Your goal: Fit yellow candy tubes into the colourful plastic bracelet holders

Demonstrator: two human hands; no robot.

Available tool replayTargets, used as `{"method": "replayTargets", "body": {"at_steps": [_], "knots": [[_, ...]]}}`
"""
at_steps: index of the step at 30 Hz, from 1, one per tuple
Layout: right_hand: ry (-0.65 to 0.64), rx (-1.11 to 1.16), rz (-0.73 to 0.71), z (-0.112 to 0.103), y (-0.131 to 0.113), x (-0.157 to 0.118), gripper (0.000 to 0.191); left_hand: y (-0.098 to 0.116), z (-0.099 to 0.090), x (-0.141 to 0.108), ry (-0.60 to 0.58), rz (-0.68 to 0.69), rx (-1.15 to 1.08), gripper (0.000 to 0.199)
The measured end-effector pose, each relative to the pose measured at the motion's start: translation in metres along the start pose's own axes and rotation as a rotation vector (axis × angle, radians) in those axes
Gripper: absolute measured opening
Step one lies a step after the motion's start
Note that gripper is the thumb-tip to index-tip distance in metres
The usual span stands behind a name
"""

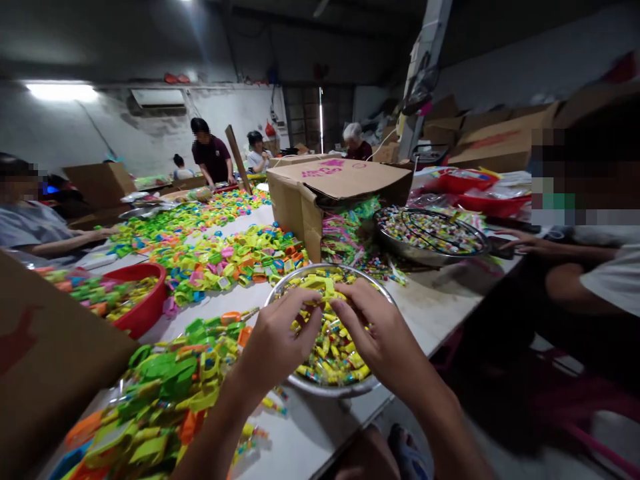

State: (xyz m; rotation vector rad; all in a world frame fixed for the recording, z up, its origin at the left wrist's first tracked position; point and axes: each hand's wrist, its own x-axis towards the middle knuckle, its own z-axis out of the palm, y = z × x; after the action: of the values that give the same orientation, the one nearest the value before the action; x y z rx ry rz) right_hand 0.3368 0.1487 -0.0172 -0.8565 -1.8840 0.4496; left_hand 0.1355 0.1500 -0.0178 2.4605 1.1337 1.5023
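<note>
My left hand (286, 328) and my right hand (374, 325) meet above a round metal bowl (334, 392). Between their fingertips is a small yellow plastic piece (320, 285), pinched from both sides; its exact kind is partly hidden by the fingers. Many small yellow wrapped packets (333, 340) with coloured bits fill the bowl below. To the left of my left forearm lies a pile of green, yellow and orange plastic pieces (167, 373), some with small coloured tubes attached.
A red basin (159, 293) holds more plastic pieces. A cardboard box (295, 207) stands behind the bowl, and a wide metal pan (425, 253) of small packets sits at right. Another cardboard box (55, 340) is near left. Co-workers sit or stand around the table.
</note>
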Motion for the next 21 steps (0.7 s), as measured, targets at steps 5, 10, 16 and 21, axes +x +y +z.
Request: {"method": "replayTargets", "body": {"at_steps": [5, 10, 16, 21], "knots": [[-0.109, -0.005, 0.072, -0.003, 0.007, -0.004, 0.01, -0.006, 0.004, -0.003, 0.017, 0.11, 0.099, 0.015], [-0.133, -0.029, 0.126, 0.002, 0.009, -0.002, 0.011, -0.013, 0.008, -0.003, -0.019, 0.119, 0.209, 0.011], [-0.134, 0.057, 0.184, 0.004, 0.01, 0.002, 0.02, -0.019, 0.008, -0.007, -0.035, 0.217, 0.28, 0.016], [-0.173, 0.181, 0.28, 0.001, 0.006, 0.004, 0.014, -0.029, -0.002, -0.011, -0.117, 0.348, 0.309, 0.02]]}}
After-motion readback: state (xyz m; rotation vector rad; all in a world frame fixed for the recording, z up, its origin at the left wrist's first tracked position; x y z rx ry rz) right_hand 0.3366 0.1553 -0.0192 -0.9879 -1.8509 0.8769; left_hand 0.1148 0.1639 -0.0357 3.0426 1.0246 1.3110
